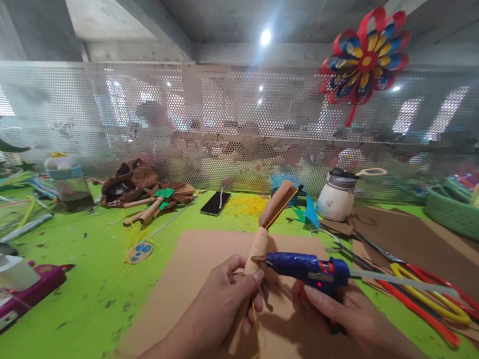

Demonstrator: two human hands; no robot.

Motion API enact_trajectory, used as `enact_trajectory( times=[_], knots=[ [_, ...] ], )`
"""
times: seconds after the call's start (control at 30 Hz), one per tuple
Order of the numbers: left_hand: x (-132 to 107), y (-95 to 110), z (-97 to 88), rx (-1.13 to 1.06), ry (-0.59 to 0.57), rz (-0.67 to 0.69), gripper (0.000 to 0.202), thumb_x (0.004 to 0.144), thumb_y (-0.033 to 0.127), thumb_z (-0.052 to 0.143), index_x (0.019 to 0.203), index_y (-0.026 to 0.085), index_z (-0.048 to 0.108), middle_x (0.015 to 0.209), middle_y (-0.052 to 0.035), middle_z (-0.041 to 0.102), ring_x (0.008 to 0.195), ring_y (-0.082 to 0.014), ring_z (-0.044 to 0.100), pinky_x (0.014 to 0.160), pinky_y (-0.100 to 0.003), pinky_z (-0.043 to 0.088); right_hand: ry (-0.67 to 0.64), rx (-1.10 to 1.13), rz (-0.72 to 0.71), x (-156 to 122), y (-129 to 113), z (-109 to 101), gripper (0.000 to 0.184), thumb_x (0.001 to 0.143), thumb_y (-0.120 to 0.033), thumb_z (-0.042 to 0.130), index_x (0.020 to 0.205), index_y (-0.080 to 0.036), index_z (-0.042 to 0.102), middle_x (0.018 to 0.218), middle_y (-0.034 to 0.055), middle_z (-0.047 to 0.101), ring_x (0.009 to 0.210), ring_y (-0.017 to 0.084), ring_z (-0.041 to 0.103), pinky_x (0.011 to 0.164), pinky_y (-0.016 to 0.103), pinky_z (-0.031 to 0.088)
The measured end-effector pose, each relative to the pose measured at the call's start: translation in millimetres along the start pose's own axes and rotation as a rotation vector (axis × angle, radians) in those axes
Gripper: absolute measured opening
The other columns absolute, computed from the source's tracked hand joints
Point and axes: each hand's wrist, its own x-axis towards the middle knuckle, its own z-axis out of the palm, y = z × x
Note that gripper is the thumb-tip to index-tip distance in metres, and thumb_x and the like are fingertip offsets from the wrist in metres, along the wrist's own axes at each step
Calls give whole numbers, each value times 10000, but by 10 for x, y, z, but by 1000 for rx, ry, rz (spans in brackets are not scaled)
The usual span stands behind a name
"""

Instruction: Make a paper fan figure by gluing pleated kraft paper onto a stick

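Observation:
My left hand [232,296] is closed around a rolled brown paper craft piece [256,250], its folded paper end [278,203] pointing up and away. A yellow strand hangs below the fingers. In my right hand [332,305] is a blue hot glue gun [308,268] with a small red light and a pale glue stick [400,280] out of its back. The metal nozzle points left, at the paper roll; I cannot tell whether it touches. Beneath both hands lies a sheet of brown cardboard [169,295].
Scissors [428,292] with red and yellow handles lie at the right, near a green basket [453,212] and a white jar [336,197]. A phone [215,202], brown paper bundles [158,202] and yellow shreds are farther back. A purple power strip [44,283] sits at left.

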Motion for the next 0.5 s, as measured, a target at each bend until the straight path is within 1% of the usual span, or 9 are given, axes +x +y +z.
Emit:
enact_trajectory(
  times=[0.13, 0.23, 0.3, 0.4, 0.5],
  knots=[
    [-4, 7, 11, -1, -1, -17, 223, 801, 364, 571, 874, 162, 510, 536, 52, 559, 361, -40, 426, 374, -135, 358, -28, 140, 9, 23, -22, 32, 396, 824, -519, 576, 808, -129, 645, 611, 12, 520, 505, 104, 428, 476, 236, 294],
    [-11, 8, 20, 0, 24, 13, 210, 795, 349, 571, 881, 165, 519, 537, 55, 553, 360, -38, 417, 377, -133, 360, -4, 225, 25, 22, -59, 60, 376, 804, -507, 610, 813, -132, 641, 691, 35, 589, 482, 86, 421, 455, 223, 288],
    [-17, 7, 19, -1, 34, 33, 207, 800, 345, 567, 893, 168, 514, 545, 55, 553, 367, -38, 417, 379, -128, 358, 12, 239, 24, 11, -75, 69, 364, 803, -501, 614, 812, -138, 641, 736, 46, 616, 483, 82, 425, 462, 222, 299],
    [-18, 9, 10, 10, 20, 21, 226, 810, 370, 567, 888, 168, 504, 552, 50, 559, 368, -37, 423, 376, -126, 356, -5, 215, 15, -6, -76, 64, 388, 806, -519, 602, 820, -134, 642, 727, 49, 613, 483, 84, 433, 464, 225, 292],
    [-7, 12, 2, 18, -9, 0, 228, 829, 377, 548, 892, 162, 507, 556, 41, 568, 375, -40, 442, 384, -128, 365, -15, 167, 43, -4, -64, 55, 416, 797, -538, 604, 814, -125, 646, 679, 38, 581, 487, 90, 439, 459, 226, 284]
  ],
)
